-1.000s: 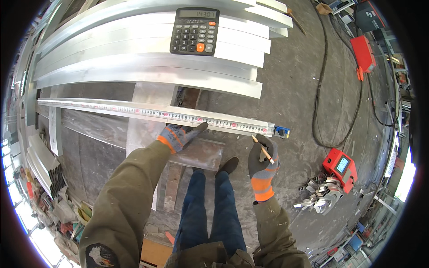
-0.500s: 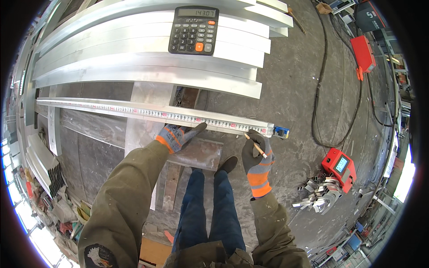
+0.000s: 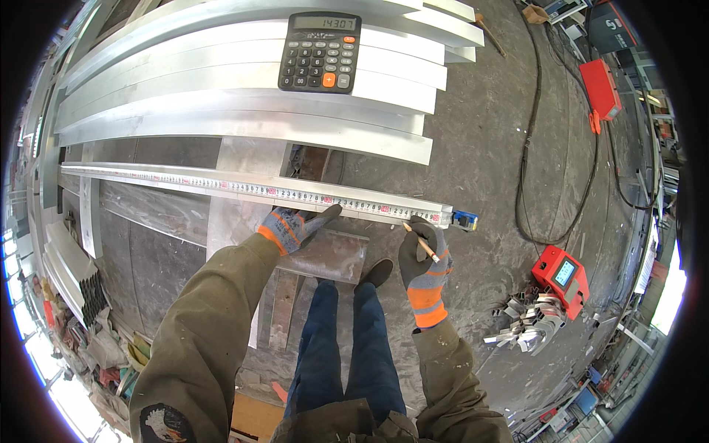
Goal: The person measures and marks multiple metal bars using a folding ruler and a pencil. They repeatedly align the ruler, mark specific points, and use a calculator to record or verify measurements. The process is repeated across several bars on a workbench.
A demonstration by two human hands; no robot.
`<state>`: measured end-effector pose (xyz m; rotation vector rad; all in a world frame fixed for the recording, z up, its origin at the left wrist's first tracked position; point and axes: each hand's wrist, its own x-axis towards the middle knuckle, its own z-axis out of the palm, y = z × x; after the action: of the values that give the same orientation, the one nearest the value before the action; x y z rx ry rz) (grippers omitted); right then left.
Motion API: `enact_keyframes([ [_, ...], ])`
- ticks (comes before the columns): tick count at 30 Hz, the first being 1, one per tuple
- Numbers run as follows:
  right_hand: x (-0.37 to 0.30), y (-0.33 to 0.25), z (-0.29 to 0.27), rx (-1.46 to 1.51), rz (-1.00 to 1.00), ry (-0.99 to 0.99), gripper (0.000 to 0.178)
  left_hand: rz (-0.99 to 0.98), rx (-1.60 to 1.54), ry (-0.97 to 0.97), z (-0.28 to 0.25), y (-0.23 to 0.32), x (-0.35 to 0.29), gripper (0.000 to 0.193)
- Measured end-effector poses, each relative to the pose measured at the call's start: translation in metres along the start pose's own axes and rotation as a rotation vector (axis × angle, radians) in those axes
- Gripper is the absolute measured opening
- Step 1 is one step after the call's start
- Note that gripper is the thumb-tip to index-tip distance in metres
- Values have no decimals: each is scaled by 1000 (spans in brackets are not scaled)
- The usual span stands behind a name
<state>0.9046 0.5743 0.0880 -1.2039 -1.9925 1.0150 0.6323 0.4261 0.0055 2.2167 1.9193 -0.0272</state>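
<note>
A long silver metal profile (image 3: 310, 181) runs left to right before me, with a tape measure (image 3: 362, 204) drawn out along it. The tape's blue case (image 3: 465, 220) sits at the profile's right end. My left hand (image 3: 292, 225), in a grey and orange glove with dark fingers, rests against the profile's near edge, fingers stretched to the right. In my gloved right hand (image 3: 427, 258) a wooden pencil (image 3: 425, 244) is pinched, its tip close to the near edge of the profile, left of the case. Whether the tip touches the metal I cannot tell.
A black calculator (image 3: 320, 53) lies on several parallel silver profiles (image 3: 244, 111) beyond. Below my left hand is a metal beam (image 3: 332, 255). At right, a cable (image 3: 526, 148) loops over the floor, near a red device (image 3: 561, 277) and a heap of metal offcuts (image 3: 528, 321).
My right hand and the pencil have shifted very slightly towards me and to the left. The left hand, the tape and the profile stay in place.
</note>
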Motion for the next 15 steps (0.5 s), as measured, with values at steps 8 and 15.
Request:
enact_keyframes([
  [8,2,-4,2,-57,-106,35,12,10,-2,-22,-2,0,2,59],
  [15,3,-1,4,-101,-134,38,13,21,-66,-2,0,-1,0,67],
])
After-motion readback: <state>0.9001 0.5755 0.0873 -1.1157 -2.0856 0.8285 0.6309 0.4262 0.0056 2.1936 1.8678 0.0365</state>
